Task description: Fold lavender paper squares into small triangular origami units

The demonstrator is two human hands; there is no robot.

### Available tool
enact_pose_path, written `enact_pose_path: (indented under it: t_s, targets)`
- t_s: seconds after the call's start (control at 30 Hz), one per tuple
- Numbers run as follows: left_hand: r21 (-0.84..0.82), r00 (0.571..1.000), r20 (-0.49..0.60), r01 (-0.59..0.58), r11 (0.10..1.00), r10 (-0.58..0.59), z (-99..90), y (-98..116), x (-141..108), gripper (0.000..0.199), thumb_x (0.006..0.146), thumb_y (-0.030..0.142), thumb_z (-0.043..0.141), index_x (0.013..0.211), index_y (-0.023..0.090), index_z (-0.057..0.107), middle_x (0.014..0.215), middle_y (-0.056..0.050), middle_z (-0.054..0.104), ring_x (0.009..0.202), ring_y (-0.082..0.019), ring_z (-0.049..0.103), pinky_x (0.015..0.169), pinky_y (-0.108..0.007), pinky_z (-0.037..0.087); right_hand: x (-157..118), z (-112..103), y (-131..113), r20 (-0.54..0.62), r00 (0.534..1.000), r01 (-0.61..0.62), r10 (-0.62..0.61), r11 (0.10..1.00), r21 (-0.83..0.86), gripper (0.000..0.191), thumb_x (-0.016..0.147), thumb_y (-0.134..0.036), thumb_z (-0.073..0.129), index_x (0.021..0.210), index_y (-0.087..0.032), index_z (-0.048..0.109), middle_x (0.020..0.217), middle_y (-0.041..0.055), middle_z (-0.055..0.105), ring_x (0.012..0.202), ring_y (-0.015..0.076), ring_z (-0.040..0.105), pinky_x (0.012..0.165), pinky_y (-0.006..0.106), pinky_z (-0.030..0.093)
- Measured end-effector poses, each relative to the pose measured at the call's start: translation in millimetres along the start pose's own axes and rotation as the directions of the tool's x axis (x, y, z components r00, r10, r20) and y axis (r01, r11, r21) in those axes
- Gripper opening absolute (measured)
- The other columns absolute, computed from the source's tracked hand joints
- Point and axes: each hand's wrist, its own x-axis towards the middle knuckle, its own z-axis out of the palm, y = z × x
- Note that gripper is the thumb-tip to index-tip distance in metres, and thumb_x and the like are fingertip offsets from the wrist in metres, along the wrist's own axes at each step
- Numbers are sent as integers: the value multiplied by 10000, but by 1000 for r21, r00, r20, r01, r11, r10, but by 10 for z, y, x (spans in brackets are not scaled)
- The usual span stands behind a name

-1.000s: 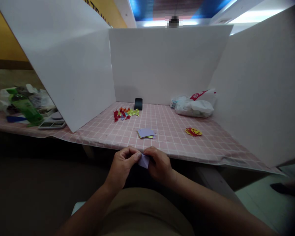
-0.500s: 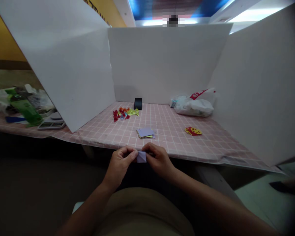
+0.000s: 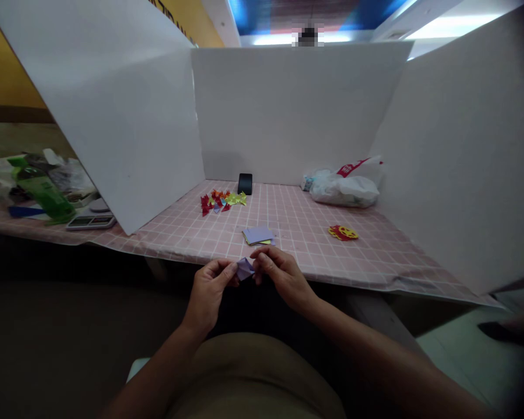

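A small folded piece of purple paper (image 3: 245,269) is held over the table's front edge, turned with a corner upward and some flaps lifted. My left hand (image 3: 209,294) pinches its left side between thumb and fingers. At the paper's right corner, my right hand (image 3: 283,276) has its fingers loosely curled and apart; whether a fingertip touches the paper is hard to see. Just beyond my hands lies a stack of square paper sheets (image 3: 258,235), purple on top with yellow below. Farther back at the left sits a pile of small folded paper pieces (image 3: 220,201), red, orange, yellow and purple.
A dark phone (image 3: 245,184) stands behind the pile. Red and yellow cut-out shapes (image 3: 343,233) lie at the right, before a white plastic bag (image 3: 344,189). White panels (image 3: 301,116) enclose the checked tablecloth (image 3: 297,215). Outside them at left are a green bottle (image 3: 43,189) and a scale (image 3: 91,220).
The purple paper has tilted from flat and square to corner-up, and moved slightly up. My right hand has loosened its hold and risen a little; my left hand keeps its pinch.
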Motion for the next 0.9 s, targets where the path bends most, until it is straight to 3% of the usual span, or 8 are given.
enact_pose_path:
  t_s: [0.2, 0.43, 0.9]
  targets:
    - [-109, 997, -79, 13, 994, -21, 18, -68, 18, 202, 726, 322, 807, 795, 149, 729, 726, 5, 693, 621, -104, 609, 623, -221, 515, -4, 34, 35, 52, 995, -90, 85, 991, 103, 269, 949, -441, 568, 888, -179, 587, 739, -6, 627, 587, 109, 595, 606, 270, 492]
    - [-127, 1000, -24, 17, 992, -20, 7, -102, -16, 186, 742, 271, 807, 831, 138, 713, 794, -9, 723, 699, -116, 663, 693, -230, 562, -1, 49, 53, 49, 994, -104, 100, 989, 101, 202, 892, -374, 643, 853, -181, 596, 722, -20, 616, 585, 102, 578, 595, 257, 468]
    - [-141, 999, 28, 39, 989, -35, 29, -122, -74, 206, 730, 261, 815, 822, 146, 672, 770, -4, 716, 707, -134, 686, 722, -259, 572, 8, 32, 50, -38, 997, -73, 71, 995, -73, 142, 863, -299, 631, 795, -178, 599, 660, -30, 563, 569, 109, 525, 565, 252, 415]
